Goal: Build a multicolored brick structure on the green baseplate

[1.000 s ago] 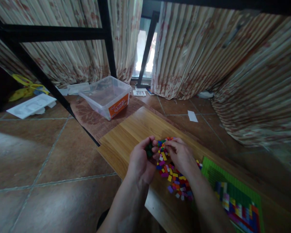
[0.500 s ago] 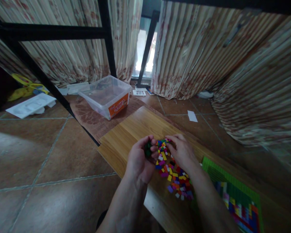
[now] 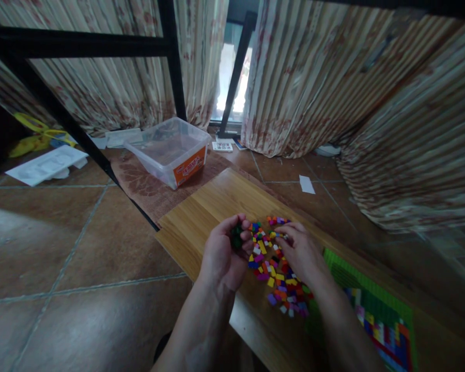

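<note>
My left hand [image 3: 225,256] is cupped palm up above the wooden tabletop, its fingers curled around several dark green toy bricks [image 3: 236,237]. To its right lies a loose spread of small toy bricks [image 3: 262,247] in many colours. Over the far right side of that spread, my right hand [image 3: 300,250] has its fingers bent together. A few yellow and blue bricks [image 3: 278,235] show at its fingertips; whether they are gripped or only touched is unclear. Partly behind my right forearm is a green baseplate [image 3: 372,279] with rows of coloured bricks on it.
The wooden table [image 3: 225,194] slants across the view. Beyond its far left end a clear plastic box [image 3: 158,155] with an orange label rests on a brown mat [image 3: 147,199]. Black metal bars [image 3: 93,44] rise at left. Striped curtains [image 3: 298,77] hang behind.
My right hand has moved slightly right and towards me, uncovering bricks at the far edge of the spread. My left hand stays cupped around the green bricks.
</note>
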Action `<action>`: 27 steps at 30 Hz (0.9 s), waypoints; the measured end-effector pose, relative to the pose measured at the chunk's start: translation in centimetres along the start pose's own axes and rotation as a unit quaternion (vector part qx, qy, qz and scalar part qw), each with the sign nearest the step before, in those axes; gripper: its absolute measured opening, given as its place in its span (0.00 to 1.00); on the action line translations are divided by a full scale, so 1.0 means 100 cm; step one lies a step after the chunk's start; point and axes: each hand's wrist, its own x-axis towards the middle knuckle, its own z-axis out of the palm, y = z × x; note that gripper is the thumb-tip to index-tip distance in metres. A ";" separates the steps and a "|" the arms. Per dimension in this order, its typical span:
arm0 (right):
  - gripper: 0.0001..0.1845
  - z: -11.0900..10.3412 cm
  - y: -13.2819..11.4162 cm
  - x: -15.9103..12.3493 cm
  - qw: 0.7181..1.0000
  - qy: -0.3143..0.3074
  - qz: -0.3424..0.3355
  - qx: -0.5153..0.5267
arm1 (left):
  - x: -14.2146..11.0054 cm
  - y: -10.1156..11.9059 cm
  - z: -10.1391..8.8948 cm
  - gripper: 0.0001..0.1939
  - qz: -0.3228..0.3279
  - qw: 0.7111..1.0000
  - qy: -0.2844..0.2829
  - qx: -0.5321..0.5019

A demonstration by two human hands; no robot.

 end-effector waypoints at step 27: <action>0.12 -0.029 -0.070 -0.038 0.729 0.102 0.229 0.637 | -0.007 -0.051 0.005 0.08 0.044 0.953 -0.090 0.287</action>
